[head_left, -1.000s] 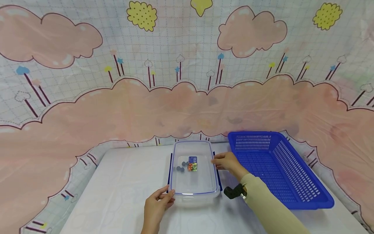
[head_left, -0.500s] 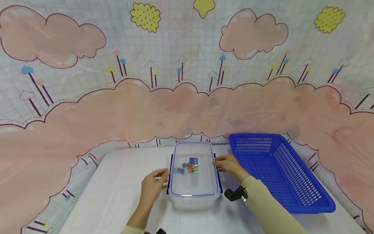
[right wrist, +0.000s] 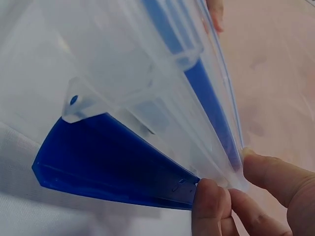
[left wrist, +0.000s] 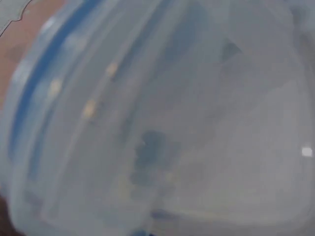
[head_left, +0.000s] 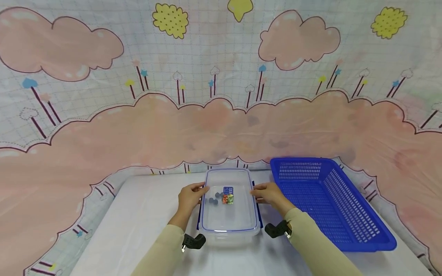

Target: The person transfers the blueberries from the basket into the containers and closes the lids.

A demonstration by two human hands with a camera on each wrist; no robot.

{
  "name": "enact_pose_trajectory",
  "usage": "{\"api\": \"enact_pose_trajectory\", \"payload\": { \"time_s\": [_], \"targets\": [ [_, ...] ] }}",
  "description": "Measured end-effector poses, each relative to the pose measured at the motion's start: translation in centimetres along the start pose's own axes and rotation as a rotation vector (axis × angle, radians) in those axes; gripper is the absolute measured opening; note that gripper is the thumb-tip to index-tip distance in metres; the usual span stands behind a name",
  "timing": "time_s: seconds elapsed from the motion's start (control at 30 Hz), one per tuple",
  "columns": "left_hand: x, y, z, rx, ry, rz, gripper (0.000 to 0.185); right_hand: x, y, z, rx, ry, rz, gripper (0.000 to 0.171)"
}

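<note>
A clear plastic food container (head_left: 228, 220) with a blue-lined lid stands on the table, its long sides toward my hands. My left hand (head_left: 191, 195) pinches the left rim, thumb on top of the lid. On the right rim, my right hand (head_left: 271, 194) has its thumb on the lid edge and fingers below. The right wrist view shows a blue side latch (right wrist: 113, 162) swung outward, the right fingers at its end. Through the lid show several small dark grey round pieces (head_left: 213, 201) beside a colourful label (head_left: 228, 195). The left wrist view holds only the blurred clear container wall (left wrist: 236, 137).
A blue slotted plastic basket (head_left: 345, 245) stands close on the right, its near corner beside my right sleeve. White cloth covers the table (head_left: 138, 214). Behind it hangs a printed backdrop (head_left: 214, 134) with clouds.
My left hand has left the container's near left corner, moved up along its left side and now grips the rim there. The right hand stays at the right rim.
</note>
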State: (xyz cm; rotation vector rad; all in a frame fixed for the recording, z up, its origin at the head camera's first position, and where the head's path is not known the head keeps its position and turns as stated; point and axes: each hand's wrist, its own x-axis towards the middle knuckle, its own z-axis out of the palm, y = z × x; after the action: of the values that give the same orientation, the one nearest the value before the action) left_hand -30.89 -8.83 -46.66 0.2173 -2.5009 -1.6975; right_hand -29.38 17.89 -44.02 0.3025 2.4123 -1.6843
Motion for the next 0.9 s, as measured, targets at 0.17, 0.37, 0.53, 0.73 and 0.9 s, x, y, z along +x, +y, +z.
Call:
{"api": "enact_pose_trajectory", "payload": {
  "time_s": [0.17,0.37,0.53,0.73,0.9],
  "targets": [
    [-0.4,-0.9,-0.3,-0.025,-0.006,0.051,0.037,0.0,-0.1,0.0,-0.019,0.022,0.027,0.036],
    [-2.6,-3.7,-0.9,-0.064,-0.028,-0.115,0.062,-0.4,-0.1,-0.1,-0.016,0.006,0.012,0.037],
    [-3.7,-4.4,-1.0,-0.098,-0.107,-0.158,0.077,-0.5,-0.2,-0.1,-0.023,0.005,0.012,0.037],
    [-4.0,-3.5,-2.1,-0.136,-0.029,-0.102,0.063,-0.8,-0.5,0.4,-0.06,0.016,0.028,0.04],
    [-4.3,-2.8,-2.5,-0.114,0.016,-0.085,0.059,-1.2,-0.4,0.4,-0.077,-0.022,0.082,0.062]
  ]
}}
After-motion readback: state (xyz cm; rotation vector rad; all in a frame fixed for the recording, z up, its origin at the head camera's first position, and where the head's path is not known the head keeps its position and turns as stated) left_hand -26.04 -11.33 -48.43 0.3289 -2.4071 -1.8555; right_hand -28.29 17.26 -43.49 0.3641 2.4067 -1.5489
